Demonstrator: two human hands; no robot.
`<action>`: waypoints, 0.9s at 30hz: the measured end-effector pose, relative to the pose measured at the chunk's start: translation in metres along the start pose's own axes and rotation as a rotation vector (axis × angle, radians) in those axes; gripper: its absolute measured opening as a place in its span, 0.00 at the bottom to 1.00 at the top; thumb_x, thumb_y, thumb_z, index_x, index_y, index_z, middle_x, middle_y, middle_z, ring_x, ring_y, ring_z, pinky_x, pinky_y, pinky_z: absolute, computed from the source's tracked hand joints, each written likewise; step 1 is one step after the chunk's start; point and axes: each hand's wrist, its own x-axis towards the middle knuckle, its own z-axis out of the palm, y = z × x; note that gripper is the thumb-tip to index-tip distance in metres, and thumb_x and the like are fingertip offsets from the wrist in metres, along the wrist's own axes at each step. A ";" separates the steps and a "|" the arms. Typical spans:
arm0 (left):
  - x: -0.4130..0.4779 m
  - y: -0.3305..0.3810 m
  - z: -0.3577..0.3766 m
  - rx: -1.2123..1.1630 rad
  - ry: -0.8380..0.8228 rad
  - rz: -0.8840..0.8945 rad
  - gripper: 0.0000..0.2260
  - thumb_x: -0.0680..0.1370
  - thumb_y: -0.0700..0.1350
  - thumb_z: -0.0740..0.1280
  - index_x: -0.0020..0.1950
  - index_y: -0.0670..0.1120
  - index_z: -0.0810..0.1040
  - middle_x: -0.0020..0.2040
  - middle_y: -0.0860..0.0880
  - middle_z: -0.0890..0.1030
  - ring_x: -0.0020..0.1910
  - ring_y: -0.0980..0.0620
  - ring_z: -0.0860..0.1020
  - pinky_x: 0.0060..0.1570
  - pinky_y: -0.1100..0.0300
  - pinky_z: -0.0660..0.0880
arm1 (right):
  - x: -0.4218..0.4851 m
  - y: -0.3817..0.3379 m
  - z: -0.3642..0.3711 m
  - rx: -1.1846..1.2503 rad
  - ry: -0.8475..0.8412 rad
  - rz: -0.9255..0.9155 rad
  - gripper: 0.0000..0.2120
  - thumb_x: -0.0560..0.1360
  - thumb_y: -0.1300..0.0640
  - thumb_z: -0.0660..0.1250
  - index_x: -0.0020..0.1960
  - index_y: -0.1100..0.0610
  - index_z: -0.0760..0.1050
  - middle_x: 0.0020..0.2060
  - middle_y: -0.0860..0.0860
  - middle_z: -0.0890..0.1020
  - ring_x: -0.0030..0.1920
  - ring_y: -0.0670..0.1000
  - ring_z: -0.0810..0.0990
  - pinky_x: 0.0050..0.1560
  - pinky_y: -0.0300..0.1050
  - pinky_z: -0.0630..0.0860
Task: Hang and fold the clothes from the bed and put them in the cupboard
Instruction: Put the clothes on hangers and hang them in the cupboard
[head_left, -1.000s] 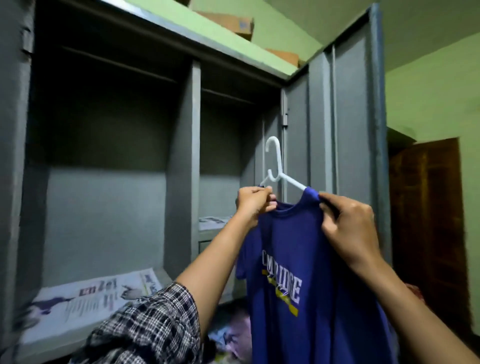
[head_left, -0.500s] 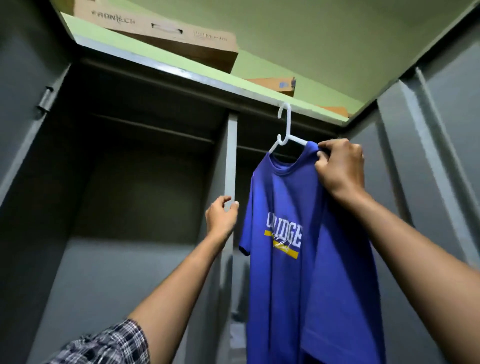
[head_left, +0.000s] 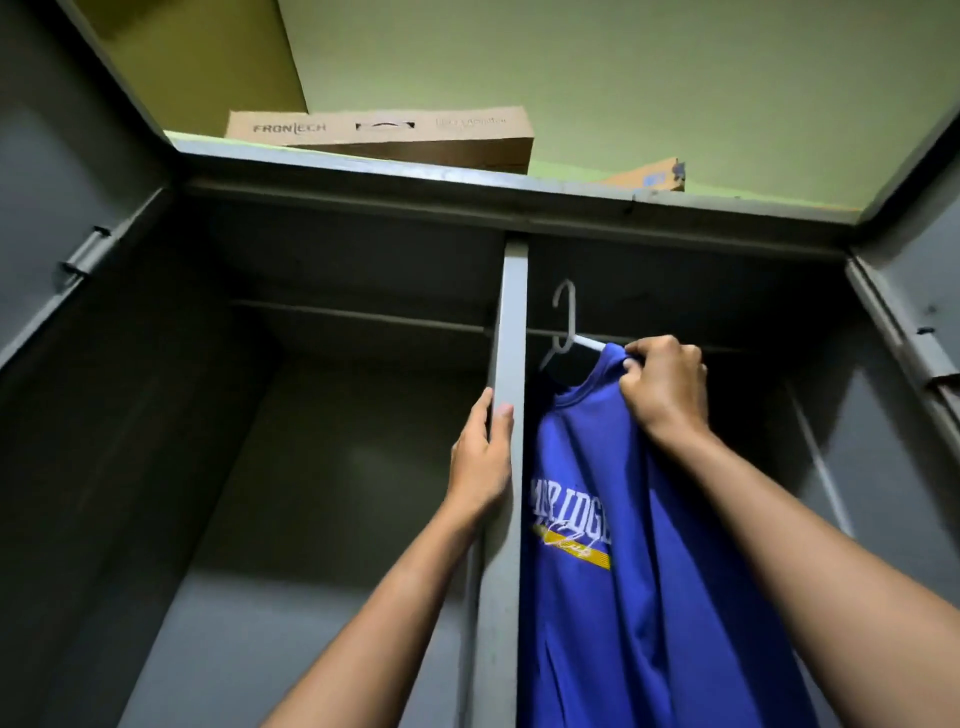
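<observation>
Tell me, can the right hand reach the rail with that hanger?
Probably yes. The right hand grips the blue shirt on the white hanger beside the rail; its hook stands above it, nothing between.

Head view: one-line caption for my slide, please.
Right hand holds blue T-shirt on white plastic hanger inside grey metal cupboard; left hand grips divider.
</observation>
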 end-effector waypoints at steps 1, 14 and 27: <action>0.002 -0.004 0.000 -0.006 0.006 0.012 0.23 0.79 0.56 0.57 0.72 0.48 0.67 0.69 0.51 0.72 0.68 0.53 0.69 0.69 0.51 0.65 | 0.002 0.000 0.008 0.015 0.002 0.004 0.13 0.75 0.64 0.62 0.57 0.62 0.79 0.54 0.65 0.79 0.56 0.65 0.77 0.55 0.52 0.74; 0.006 -0.014 -0.001 -0.042 -0.038 0.056 0.27 0.73 0.63 0.58 0.67 0.51 0.72 0.60 0.50 0.79 0.59 0.49 0.77 0.60 0.45 0.74 | 0.021 -0.004 0.066 0.104 -0.136 0.087 0.13 0.74 0.63 0.63 0.58 0.62 0.75 0.58 0.62 0.77 0.58 0.63 0.76 0.53 0.51 0.74; -0.009 -0.003 -0.001 -0.129 0.034 -0.170 0.15 0.77 0.58 0.57 0.46 0.52 0.80 0.46 0.48 0.82 0.49 0.45 0.78 0.53 0.48 0.75 | -0.020 -0.034 0.034 0.488 -0.132 0.273 0.26 0.81 0.47 0.52 0.41 0.65 0.77 0.42 0.59 0.79 0.40 0.54 0.74 0.40 0.42 0.61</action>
